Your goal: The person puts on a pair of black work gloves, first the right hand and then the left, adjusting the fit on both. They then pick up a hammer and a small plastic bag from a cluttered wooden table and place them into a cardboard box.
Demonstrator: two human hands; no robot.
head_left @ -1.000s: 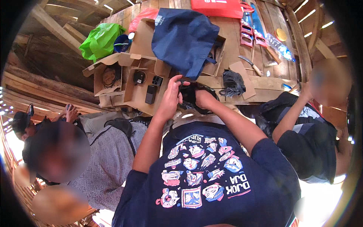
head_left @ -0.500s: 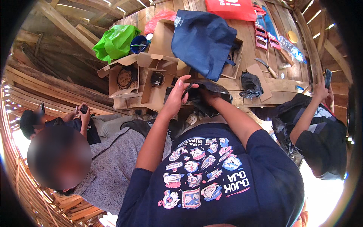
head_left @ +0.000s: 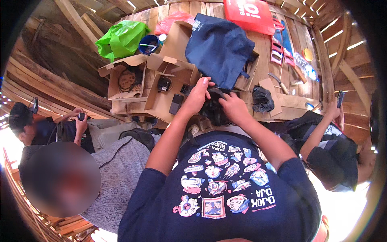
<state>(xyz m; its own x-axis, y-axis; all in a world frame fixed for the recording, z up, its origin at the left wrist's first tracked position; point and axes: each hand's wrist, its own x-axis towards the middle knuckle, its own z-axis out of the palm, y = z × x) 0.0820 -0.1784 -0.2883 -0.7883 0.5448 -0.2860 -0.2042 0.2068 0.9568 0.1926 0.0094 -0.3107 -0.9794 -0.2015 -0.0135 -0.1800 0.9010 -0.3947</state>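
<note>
A black plastic bag [head_left: 215, 113] hangs at the near edge of the wooden table, in front of my body. My left hand [head_left: 196, 97] grips its left side, with the thumb pointing up. On the opposite side, my right hand [head_left: 234, 108] has its fingers bent over the bag's rim. The bag's mouth faces up between both hands; what lies inside is too dark to make out. Just beyond it lies a dark blue cloth bag [head_left: 217, 50], draped over a cardboard box.
Left of my hands are an open box [head_left: 159, 99] with small black devices and another box [head_left: 127, 82]. A crumpled black bag [head_left: 263, 99] sits right, near a curved knife [head_left: 279, 82] and saws [head_left: 277, 52]. People sit on both sides, one nearby in grey cloth [head_left: 117, 177].
My right hand has come out of the black bag's mouth to its rim. Both hands are nearer together, and the bag is bunched narrower. The whole view has shifted slightly.
</note>
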